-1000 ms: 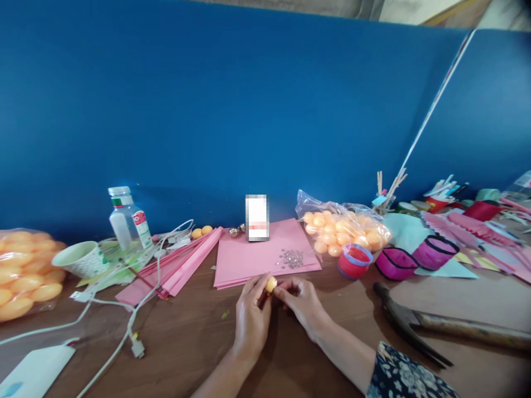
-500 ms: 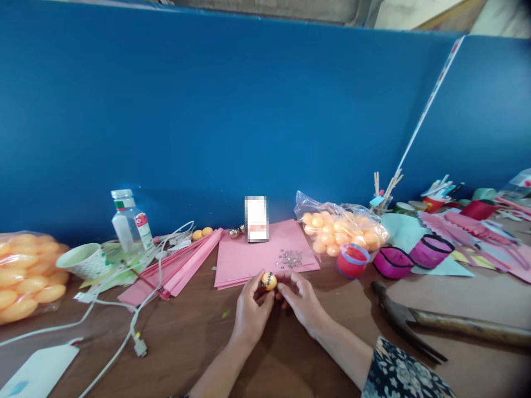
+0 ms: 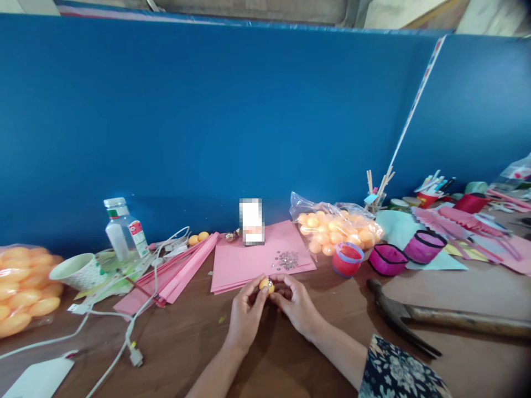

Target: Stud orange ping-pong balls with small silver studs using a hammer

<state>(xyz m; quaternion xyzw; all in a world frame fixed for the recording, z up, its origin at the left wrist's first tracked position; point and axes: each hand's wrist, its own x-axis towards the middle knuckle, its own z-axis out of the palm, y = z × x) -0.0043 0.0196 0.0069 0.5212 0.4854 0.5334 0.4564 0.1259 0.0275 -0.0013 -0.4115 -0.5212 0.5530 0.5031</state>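
Observation:
Between my two hands is a small orange ball (image 3: 266,286) with dark, shiny dots on it. My left hand (image 3: 245,314) grips it from the left, thumb in front and fingers behind. From the right, the closed fingers of my right hand (image 3: 295,303) meet the ball too, the thumb by its lower edge. Just beyond lie pink paper sheets (image 3: 238,261), with a patch of small silvery studs (image 3: 287,260) scattered on their right part. Dotted, metallic-looking balls (image 3: 230,236) sit at the back edge of the sheets, beside an upright blurred white card or screen (image 3: 252,221).
Bags of orange balls stand at the left (image 3: 25,287) and back right (image 3: 327,229). A claw hammer (image 3: 456,319) lies at my right. White cables (image 3: 129,331), a paper cup (image 3: 77,272) and a clear bottle (image 3: 125,232) are at left. A blue wall panel (image 3: 249,121) rises behind.
The ball has turned in my fingers, so its dotted band faces differently, and my left thumb now lies across its front. The whole view has shifted slightly.

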